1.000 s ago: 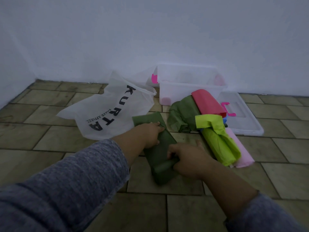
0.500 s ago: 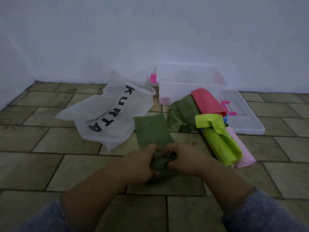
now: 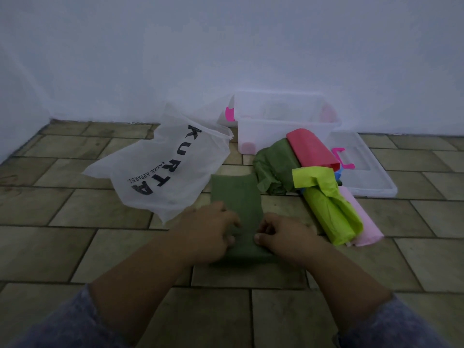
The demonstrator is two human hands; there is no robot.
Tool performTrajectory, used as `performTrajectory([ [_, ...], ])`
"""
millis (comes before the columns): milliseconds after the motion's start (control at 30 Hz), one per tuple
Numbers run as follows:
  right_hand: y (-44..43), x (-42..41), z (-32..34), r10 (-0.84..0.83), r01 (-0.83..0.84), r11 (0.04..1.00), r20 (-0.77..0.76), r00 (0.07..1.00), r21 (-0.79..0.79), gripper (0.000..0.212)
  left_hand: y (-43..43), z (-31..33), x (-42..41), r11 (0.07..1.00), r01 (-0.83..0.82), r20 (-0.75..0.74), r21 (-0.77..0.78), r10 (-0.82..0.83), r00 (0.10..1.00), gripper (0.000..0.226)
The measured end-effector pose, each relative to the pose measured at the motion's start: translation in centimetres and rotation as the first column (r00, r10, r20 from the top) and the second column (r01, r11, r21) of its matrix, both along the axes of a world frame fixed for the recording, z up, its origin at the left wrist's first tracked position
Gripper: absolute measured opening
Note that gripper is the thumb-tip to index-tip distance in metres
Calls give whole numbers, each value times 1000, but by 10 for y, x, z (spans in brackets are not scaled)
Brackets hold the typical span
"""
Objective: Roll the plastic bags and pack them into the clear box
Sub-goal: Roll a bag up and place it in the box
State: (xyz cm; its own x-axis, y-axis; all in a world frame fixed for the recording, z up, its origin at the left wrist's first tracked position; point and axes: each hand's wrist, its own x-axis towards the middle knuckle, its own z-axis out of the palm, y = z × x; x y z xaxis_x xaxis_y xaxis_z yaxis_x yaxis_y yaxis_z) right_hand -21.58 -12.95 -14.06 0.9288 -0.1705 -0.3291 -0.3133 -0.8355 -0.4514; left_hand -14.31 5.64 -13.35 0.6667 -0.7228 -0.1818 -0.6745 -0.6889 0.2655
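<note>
Two hands, left hand [image 3: 211,232] and right hand [image 3: 283,234], pinch the barely begun roll of the dark green bag [image 3: 236,194] between them; beyond wait a white bag [image 3: 163,167], coloured bags [image 3: 329,207] and the clear box [image 3: 283,126], so most work seems left.

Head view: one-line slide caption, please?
Left hand and right hand roll a dark green bag on the floor, colored bags and clear box beyond.

Grey marl knit sleeves [image 3: 62,322], L+R.
</note>
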Motion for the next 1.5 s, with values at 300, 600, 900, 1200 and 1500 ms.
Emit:
performTrajectory([
  [300,7,5,-9,-120,164,974,255,960,-159,17,2,-16,-8,997,19,27,-72,-17,999,45],
  [600,-4,-7,-5,-46,44,999,232,972,13,19,-3,-9,8,1000,6,86,9,-7,996,49],
  [900,2,10,-9,-47,94,981,263,964,-169,29,5,-18,9,998,-60,127,-36,64,990,58],
  [1200,3,14,-6,-4,56,991,381,924,-125,33,2,-23,10,992,-3,164,-126,23,986,44],
  [1500,4,12,-1,167,-109,975,322,932,-191,38,1,-24,10,990,18,241,-142,17,970,58],
])
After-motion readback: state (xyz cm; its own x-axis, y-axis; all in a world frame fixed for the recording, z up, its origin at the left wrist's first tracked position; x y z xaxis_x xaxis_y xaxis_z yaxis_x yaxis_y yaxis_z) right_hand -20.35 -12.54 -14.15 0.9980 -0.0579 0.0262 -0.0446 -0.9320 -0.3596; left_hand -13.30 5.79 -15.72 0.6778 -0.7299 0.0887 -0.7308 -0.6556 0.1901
